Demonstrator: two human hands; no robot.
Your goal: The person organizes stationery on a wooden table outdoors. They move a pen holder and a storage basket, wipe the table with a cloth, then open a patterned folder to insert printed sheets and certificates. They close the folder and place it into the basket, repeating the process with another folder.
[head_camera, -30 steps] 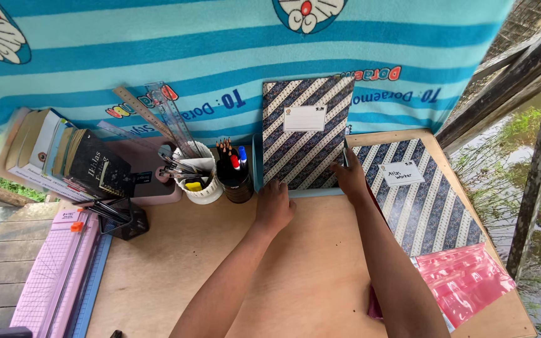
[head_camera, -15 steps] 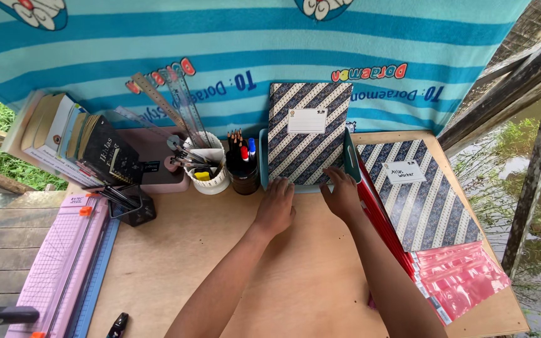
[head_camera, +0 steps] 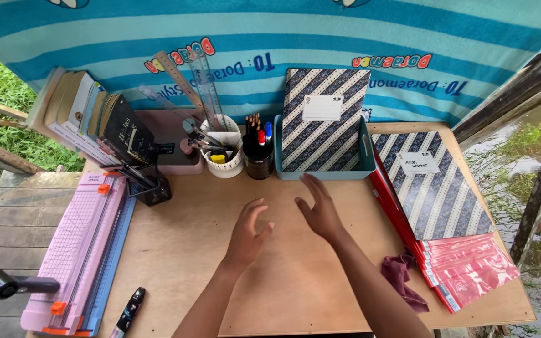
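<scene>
One striped notebook upright, label topmost.

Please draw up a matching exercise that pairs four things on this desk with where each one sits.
Things:
1. pink paper trimmer
2. upright striped notebook
3. maroon cloth
4. rulers

Places:
A. standing in the teal tray at the back of the desk
B. lying beside the right forearm, near the front edge
C. sticking up out of the white cup
D. along the left edge of the desk

Pairs: 1-D, 2-A, 3-B, 4-C

Both the left hand and the right hand hover empty over the bare middle of the wooden desk.
</scene>
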